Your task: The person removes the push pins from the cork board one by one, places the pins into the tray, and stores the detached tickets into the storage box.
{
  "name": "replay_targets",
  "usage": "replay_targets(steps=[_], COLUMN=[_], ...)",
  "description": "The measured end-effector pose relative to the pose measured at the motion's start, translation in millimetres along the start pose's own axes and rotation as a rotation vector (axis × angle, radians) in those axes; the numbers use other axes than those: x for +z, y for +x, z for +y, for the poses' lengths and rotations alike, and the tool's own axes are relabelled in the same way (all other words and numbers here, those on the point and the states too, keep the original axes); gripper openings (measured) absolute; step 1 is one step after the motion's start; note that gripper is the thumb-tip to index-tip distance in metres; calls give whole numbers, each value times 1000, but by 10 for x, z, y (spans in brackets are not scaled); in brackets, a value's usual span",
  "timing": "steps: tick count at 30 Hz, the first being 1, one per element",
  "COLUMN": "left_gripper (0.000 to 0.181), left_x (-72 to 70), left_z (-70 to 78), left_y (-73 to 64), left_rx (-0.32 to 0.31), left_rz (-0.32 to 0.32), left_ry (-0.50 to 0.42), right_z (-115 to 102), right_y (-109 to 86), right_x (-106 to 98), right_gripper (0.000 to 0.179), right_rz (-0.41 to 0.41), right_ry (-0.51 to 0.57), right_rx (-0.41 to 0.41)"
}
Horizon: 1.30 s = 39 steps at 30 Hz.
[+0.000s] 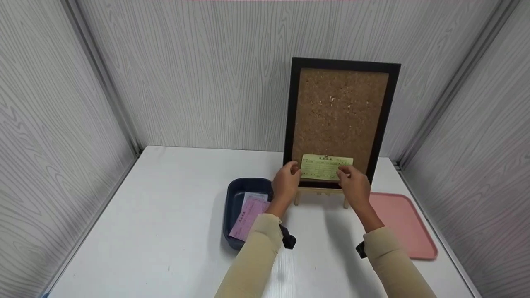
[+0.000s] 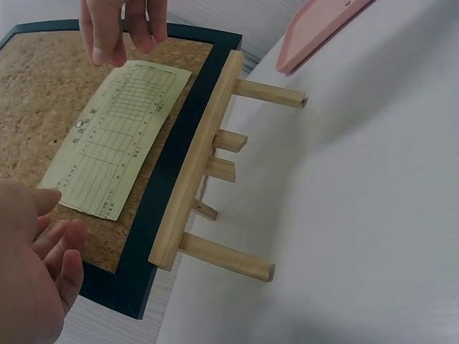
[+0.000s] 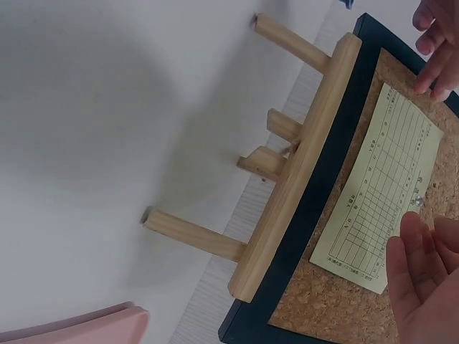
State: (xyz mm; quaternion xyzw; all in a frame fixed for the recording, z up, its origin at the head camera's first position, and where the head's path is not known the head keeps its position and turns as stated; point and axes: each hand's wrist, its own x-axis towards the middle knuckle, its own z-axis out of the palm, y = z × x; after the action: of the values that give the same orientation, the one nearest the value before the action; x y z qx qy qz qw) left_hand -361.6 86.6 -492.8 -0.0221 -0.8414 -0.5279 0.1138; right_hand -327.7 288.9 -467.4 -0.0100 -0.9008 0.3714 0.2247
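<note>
A yellow-green printed slip (image 1: 326, 167) lies flat against the lower part of a black-framed corkboard (image 1: 339, 111). At the middle of its top edge is a small pin head (image 2: 79, 124). My left hand (image 1: 285, 182) is by the slip's left edge, its fingers loosely bent and a fingertip close to a corner; whether it touches cannot be told. By the right edge is my right hand (image 1: 355, 186), fingertips over or just beside the paper in the right wrist view. Neither hand pinches anything. The board stands on a wooden easel (image 3: 297, 172).
Left of the easel, a dark blue bin (image 1: 228, 207) holds a pink slip (image 1: 249, 217) and a white slip (image 1: 256, 195). A pink tray (image 1: 403, 223) lies to the right on the white table (image 1: 165, 231). Wood-grain panels (image 1: 186, 74) enclose the back and sides.
</note>
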Motion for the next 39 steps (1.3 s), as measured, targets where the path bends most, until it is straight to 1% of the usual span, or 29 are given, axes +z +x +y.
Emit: replay_targets(steps=[6,15,19,24,29,34,39], left_gripper=[34,29,28,25,24,22,20], left_x=[41,70,82,95,112,131,157], left_z=[6,2,7,21,38,45,48], left_y=[58,87,95,101,127,162,169], left_rx=[-28,-32,-29,-17,-5,-9,-3], left_rz=[5,7,0,1,-1,13,17], left_ry=[-20,-50,-53,-42,-33,8,22], right_z=[-72,-131,-137,-134,-143,-159,-100], right_y=[121,245,306,357,388,407,434], right_x=[103,247,302,359,420,457,469], right_gripper=[25,24,22,22,21,19,18], right_rz=[4,37,68,72,94,102,91], right_ry=[1,-4,-8,-30,-38,-25,21], right_rx=[14,-8,-9,-2,-8,32,57])
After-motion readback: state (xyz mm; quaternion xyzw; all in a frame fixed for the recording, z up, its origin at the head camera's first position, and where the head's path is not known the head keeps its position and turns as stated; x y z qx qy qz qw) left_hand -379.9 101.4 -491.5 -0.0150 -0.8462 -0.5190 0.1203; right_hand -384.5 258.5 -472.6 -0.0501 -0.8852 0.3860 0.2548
